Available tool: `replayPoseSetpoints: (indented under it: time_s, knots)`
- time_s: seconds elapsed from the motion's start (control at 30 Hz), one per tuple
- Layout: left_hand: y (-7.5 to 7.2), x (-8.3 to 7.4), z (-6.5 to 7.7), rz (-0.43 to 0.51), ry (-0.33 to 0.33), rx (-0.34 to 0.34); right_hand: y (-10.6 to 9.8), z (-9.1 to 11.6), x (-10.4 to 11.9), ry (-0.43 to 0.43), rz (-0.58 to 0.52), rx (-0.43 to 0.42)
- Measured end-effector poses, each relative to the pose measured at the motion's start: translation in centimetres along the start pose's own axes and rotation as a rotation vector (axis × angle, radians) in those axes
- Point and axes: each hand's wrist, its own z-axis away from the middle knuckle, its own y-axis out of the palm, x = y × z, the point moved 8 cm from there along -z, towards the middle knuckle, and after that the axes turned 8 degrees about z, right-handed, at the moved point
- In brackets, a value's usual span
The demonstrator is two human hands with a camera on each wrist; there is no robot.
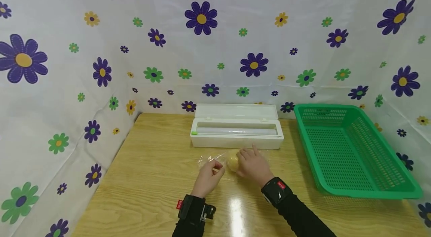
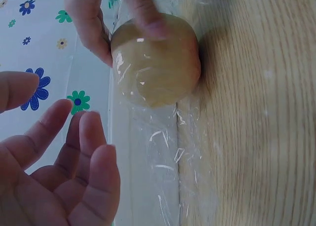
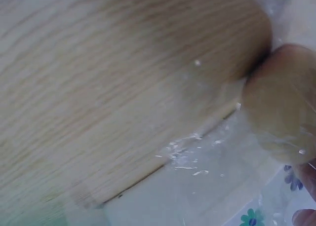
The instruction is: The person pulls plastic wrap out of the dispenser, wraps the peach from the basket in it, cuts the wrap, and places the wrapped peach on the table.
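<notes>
A round yellow apple (image 1: pixel 232 160) sits on the wooden table under clear plastic wrap. The left wrist view shows the apple (image 2: pixel 155 68) with a reddish side and shiny creases in the film over it. My right hand (image 1: pixel 254 165) holds it from the right, a finger laid across its top and others round its far side. Loose plastic wrap (image 2: pixel 165 152) stretches out from the fruit toward the left. My left hand (image 1: pixel 208 179) is just left of the apple by the film's edge, its fingers loosely bent, spread apart and holding nothing.
Behind the hands stands a white wrap dispenser box (image 1: pixel 235 142), its lid (image 1: pixel 235 111) raised and a film roll (image 1: pixel 232 131) inside. A green slider (image 1: pixel 194 133) sits at its left end. To the right is a green plastic basket (image 1: pixel 370 193). Flowered cloth hangs around the table.
</notes>
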Motion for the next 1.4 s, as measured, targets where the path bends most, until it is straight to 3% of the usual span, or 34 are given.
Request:
replayPoseSetpoints:
  time_s: [0.27,0.4,0.47,0.57,0.63,0.7,0.87,1.07,1.17,1.23,1.33,1.4]
  knots:
    - [1.7,-0.1,-0.5,0.08,-0.006,0.072,0.7,0.8,-0.1,-0.001,0.086,-0.066]
    - [2.8,0.6,-0.5,0.129,-0.068,0.132,-0.5,1.2,-0.3,0.006,0.074,-0.164]
    - [3.2,1.1,-0.5,0.216,-0.126,0.156,-1.9,1.1,-0.5,0.023,0.058,-0.24]
    - [3.7,1.3,-0.9,0.451,-0.214,0.155,-4.8,0.6,-0.9,0.049,0.031,-0.372]
    - [3.8,0.8,-1.3,0.643,-0.246,0.13,-6.5,0.3,-1.1,0.06,0.016,-0.44]
    - [3.9,-0.2,-1.9,0.828,-0.237,0.101,-7.9,0.0,-1.2,0.063,0.012,-0.482]
    - [3.8,-2.9,-2.6,1.143,-0.174,0.003,-9.9,-0.2,-0.7,0.036,0.057,-0.488]
    - [3.2,-3.8,-2.2,1.255,-0.174,-0.133,-11.3,-0.2,0.1,-0.009,0.069,-0.485]
    - [2.4,-3.8,-2.0,1.265,-0.152,-0.184,-12.4,0.1,0.4,-0.034,-0.006,-0.501]
    - [1.6,-3.8,-1.9,1.279,-0.132,-0.22,-13.5,0.6,0.3,-0.026,-0.109,-0.559]
    - [0.4,-3.6,-1.7,1.313,-0.108,-0.273,-15.5,2.2,-1.1,0.092,-0.28,-0.723]
    - [-0.4,-3.6,-1.5,1.339,-0.088,-0.302,-16.2,3.6,-3.1,0.26,-0.436,-0.817]
